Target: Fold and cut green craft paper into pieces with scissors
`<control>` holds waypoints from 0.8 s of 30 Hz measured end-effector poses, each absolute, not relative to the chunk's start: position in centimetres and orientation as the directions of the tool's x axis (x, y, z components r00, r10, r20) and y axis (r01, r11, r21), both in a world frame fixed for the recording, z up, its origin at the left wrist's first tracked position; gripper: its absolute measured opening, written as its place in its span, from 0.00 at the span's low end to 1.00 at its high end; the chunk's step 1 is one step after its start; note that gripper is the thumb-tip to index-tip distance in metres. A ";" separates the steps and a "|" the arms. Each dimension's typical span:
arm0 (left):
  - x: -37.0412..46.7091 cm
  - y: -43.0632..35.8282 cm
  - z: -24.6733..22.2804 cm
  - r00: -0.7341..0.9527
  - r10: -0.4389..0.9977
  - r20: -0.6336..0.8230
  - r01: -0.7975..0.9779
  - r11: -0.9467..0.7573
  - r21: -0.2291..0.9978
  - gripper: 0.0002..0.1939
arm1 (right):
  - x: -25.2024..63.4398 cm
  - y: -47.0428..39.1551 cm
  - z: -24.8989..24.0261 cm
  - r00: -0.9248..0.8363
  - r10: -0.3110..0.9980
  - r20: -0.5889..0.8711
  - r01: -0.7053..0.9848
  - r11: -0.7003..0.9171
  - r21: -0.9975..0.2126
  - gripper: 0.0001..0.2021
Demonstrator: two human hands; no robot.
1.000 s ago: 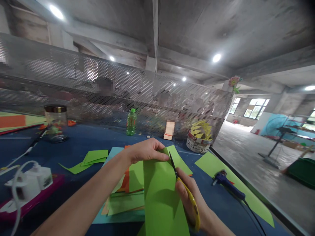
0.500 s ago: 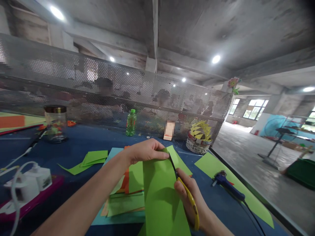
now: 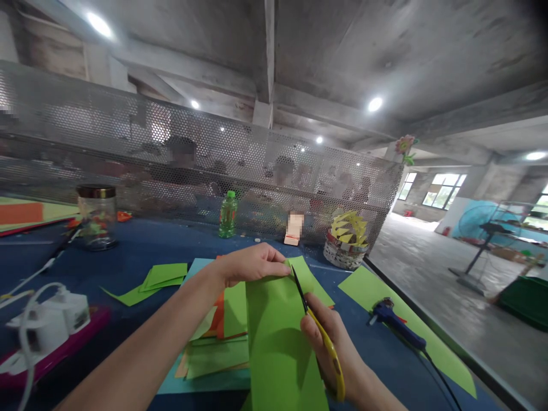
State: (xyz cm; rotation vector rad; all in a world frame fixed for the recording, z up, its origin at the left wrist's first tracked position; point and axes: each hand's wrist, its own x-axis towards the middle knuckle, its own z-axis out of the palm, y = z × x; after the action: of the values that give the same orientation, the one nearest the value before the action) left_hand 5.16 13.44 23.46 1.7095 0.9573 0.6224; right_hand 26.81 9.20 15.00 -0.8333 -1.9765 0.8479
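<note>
My left hand (image 3: 259,264) pinches the top edge of a long green paper sheet (image 3: 278,342) between thumb and fingers. The sheet hangs down toward me. My right hand (image 3: 336,342) is closed around the yellow handles of a pair of scissors (image 3: 327,348). Their dark blades point up and lie at the sheet's upper right edge, close to my left fingertips. Whether the blades are parted is hard to see. Behind the sheet lies a stack of colored paper (image 3: 218,354) in green, orange and light blue, partly hidden by my left arm.
Green offcuts (image 3: 165,277) lie left. A glue gun (image 3: 398,325) rests on a green sheet (image 3: 449,359) at right. Along the mesh partition (image 3: 240,148) stand a jar (image 3: 97,220), a green bottle (image 3: 228,217) and a basket (image 3: 346,251). A power strip (image 3: 96,322) with chargers sits near left.
The green sheet and the scissors have shifted very slightly left, and the right hand with them. My left hand keeps its pinch almost in place.
</note>
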 end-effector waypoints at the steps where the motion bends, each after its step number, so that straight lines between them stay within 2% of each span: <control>1: 5.2 13.5 23.4 0.550 0.834 -0.045 0.301 -0.148 0.942 0.14 | 26.8 9.2 15.1 -0.449 0.785 0.427 0.255 0.570 -0.781 0.22; 14: 5.7 13.6 22.9 0.581 0.812 -0.059 0.294 -0.142 0.945 0.12 | 26.8 9.3 14.7 -0.376 0.832 0.408 0.213 0.506 -0.836 0.22; 19: 5.6 13.7 22.9 0.590 0.806 -0.045 0.289 -0.159 0.944 0.13 | 26.6 9.3 14.7 -0.411 0.829 0.380 0.127 0.465 -0.876 0.23; 24: 5.5 13.8 22.7 0.587 0.809 -0.033 0.302 -0.181 0.936 0.13 | 26.6 9.3 14.6 -0.430 0.825 0.366 0.147 0.464 -0.874 0.23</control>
State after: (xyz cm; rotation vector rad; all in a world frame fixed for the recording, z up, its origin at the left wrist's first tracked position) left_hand 5.53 13.78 22.73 1.7493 0.9171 0.5925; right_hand 26.59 9.35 14.65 -0.8182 -1.8635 1.0060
